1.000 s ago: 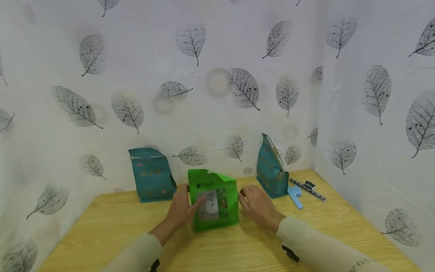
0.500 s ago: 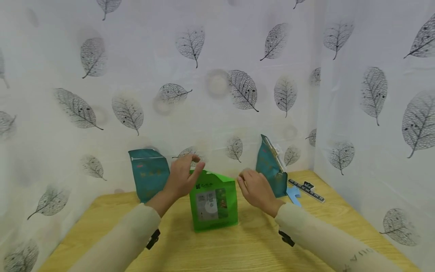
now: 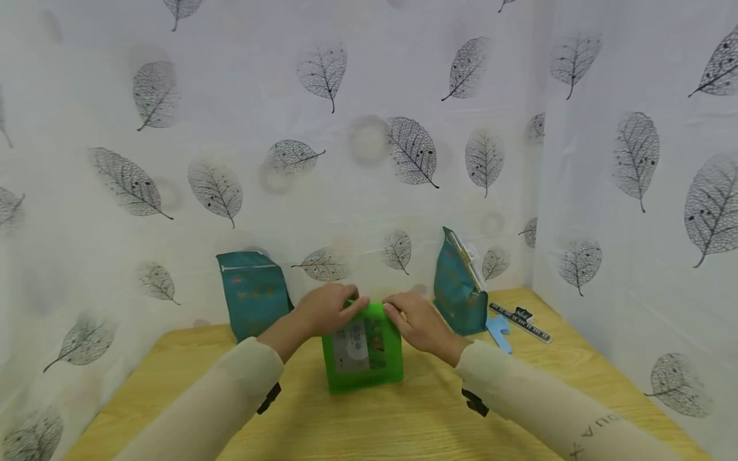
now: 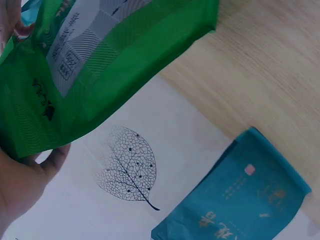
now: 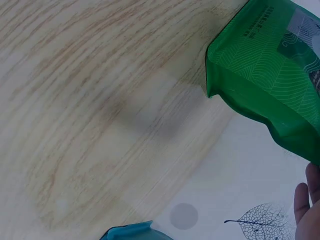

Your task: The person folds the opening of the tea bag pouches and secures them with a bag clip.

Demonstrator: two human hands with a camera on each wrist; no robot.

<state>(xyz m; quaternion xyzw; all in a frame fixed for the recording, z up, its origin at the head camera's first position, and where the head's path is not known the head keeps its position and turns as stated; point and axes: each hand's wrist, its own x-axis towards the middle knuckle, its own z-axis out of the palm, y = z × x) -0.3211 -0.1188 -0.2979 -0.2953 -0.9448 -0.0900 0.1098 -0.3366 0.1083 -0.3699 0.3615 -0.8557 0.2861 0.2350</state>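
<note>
1. The left hand (image 3: 328,309) is coming down from above the green bag (image 3: 362,349) and pinching its top left corner.
2. The right hand (image 3: 416,323) is moving in from just beside the bag and gripping its top right corner.
3. The bag's top edge is folding down under both hands, so the bag is standing lower on the table (image 3: 403,422).

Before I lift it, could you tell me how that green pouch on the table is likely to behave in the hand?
The green pouch is probably floppy: its film creases and bulges in the wrist views. Its top looks folded over where the left hand and right hand pinch it, so it likely yields easily. It stands upright on the table on a narrow base, so a sideways push may tip it.
</note>
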